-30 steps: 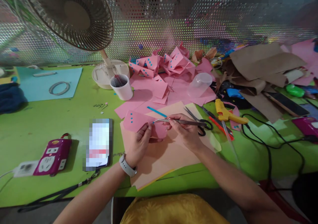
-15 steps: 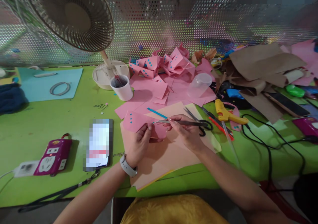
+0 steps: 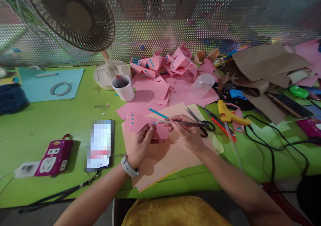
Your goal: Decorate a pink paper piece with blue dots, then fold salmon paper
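Tweezers [image 3: 192, 123] lie firmly gripped in my right hand [image 3: 187, 135], thumb and fingers closed along the metal, as their tip meets a tiny blue piece [image 3: 154, 123] on pink paper [image 3: 136, 123] above a green table [image 3: 75, 110]. My left hand [image 3: 144, 137] grasps the same paper by its near side, thumb on top, the thumb's end just beside the tool's tip. The paper is held over peach sheets [image 3: 160, 162], with three blue dots [image 3: 132, 119] lined up on its left part.

Little separates this moment from the one half a second ago: both hands keep their grips, the paper stays in the same place at much the same angle, and the tip remains at the same spot near my left thumb. My view has shifted by only a hair. Whether the tip pinches the blue piece or merely presses on it, I cannot tell at this size.

Around my hands, nothing has changed place. A blue strip [image 3: 158, 113] lies just beyond the paper, scissors [image 3: 198, 118] rest right by my right hand, and a yellow glue gun [image 3: 230, 114] lies farther to the right. Beyond them, a white cup [image 3: 126, 91] stands before the fan [image 3: 77, 17], near dotted pink cut-outs [image 3: 150, 65] heaped at the back.
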A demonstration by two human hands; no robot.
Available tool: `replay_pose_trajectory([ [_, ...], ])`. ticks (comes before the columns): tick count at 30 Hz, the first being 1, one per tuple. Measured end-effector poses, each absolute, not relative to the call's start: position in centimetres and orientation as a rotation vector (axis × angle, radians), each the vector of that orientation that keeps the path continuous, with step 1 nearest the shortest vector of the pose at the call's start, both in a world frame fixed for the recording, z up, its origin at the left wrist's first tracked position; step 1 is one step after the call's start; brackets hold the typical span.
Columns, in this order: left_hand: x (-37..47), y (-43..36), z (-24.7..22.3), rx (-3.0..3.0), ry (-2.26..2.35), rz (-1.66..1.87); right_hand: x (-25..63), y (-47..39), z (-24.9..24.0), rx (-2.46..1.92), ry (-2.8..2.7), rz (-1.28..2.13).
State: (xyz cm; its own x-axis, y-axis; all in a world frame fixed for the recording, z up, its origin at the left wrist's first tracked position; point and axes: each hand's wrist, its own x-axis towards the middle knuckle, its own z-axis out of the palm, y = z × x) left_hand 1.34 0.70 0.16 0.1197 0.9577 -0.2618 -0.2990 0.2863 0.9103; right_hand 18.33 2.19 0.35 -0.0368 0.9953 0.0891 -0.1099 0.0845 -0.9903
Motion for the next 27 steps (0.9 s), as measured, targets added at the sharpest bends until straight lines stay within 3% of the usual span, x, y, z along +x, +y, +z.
replay_pose_trajectory([
  [27,0.99,0.63,-0.53,0.860,1.009,1.069,18.35,2.28,0.30,-1.063,-1.153,1.236],
])
